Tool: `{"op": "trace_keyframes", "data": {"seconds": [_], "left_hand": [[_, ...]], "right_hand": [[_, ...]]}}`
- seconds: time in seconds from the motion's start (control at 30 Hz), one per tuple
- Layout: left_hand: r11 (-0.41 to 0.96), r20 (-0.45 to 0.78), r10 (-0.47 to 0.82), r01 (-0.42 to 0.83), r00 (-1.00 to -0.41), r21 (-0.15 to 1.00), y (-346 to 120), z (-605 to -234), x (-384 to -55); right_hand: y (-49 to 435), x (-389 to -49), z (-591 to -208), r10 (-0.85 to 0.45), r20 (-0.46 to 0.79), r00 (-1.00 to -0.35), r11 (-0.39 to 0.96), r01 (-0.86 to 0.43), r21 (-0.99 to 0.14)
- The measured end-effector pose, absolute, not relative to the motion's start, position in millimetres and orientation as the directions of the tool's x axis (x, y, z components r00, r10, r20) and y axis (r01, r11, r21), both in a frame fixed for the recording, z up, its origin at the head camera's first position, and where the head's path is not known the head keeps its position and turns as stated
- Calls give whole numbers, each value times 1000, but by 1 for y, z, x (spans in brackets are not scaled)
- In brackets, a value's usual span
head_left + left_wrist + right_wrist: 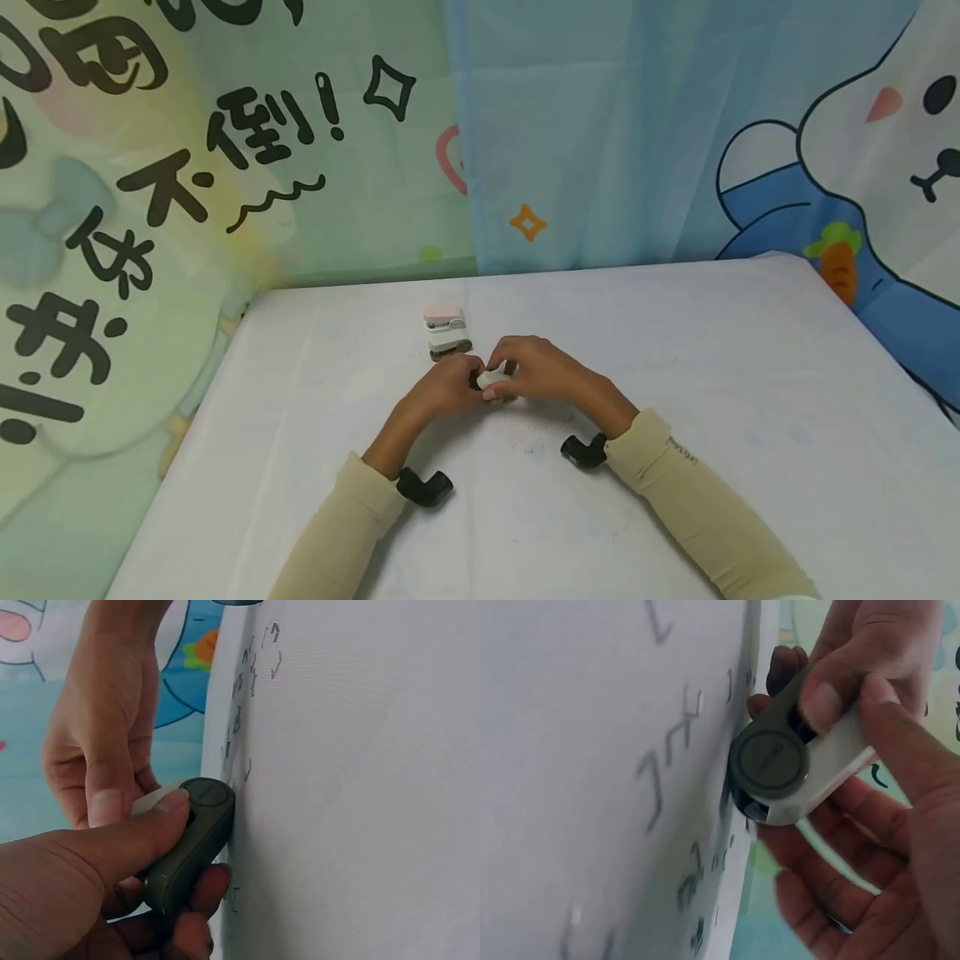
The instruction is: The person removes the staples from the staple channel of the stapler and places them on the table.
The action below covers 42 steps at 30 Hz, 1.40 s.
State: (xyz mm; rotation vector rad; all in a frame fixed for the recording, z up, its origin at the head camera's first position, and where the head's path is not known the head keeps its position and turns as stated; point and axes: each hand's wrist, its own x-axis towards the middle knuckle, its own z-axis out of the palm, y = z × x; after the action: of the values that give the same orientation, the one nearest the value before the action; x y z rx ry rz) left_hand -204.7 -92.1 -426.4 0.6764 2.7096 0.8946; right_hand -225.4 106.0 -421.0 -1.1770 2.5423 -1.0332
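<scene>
Both hands meet over the white table around one small object, a white body with a rounded dark grey-green swivel cover. My left hand grips the cover, its thumb pressing along the top and its fingers curled beneath. From the other side, my right hand pinches the white body between thumb and fingers. The cover stands at an angle to the body, with a dark gap between them. Just beyond my left hand sits a small pink-and-white object with a dark base.
White cloth covers the table, with faint pen marks on it near the hands. A printed curtain hangs behind the table's far edge. Black wrist cameras stick out from both sleeves.
</scene>
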Motion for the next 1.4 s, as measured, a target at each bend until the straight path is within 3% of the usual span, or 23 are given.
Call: {"op": "trace_keyframes", "data": {"seconds": [0.23,0.53,0.8,1.03,1.23,1.4], "left_hand": [[673,-32,477,341,-878,656,-98,-428,-202],[669,-92,451,267,-888,694,-101,-433,-203],[665,-145,419,195,-896,721,-95,-439,-205],[665,-156,408,176,-900,726,-96,-438,-204],[665,-163,394,158,-905,730,-96,-437,-202],[662,-162,404,166,-900,730,-93,-437,-202]], "right_hand": [[98,-217,-413,-712,65,-699,510,-578,-637],[107,-217,-408,-781,84,-619,416,-614,-671],[127,-222,-395,-733,-33,-679,509,-515,-690],[139,-223,-392,-703,-91,-706,593,-509,-624],[144,-224,-392,-650,-216,-729,695,-454,-558],[141,-218,-391,-646,-112,-755,701,-529,-478]]}}
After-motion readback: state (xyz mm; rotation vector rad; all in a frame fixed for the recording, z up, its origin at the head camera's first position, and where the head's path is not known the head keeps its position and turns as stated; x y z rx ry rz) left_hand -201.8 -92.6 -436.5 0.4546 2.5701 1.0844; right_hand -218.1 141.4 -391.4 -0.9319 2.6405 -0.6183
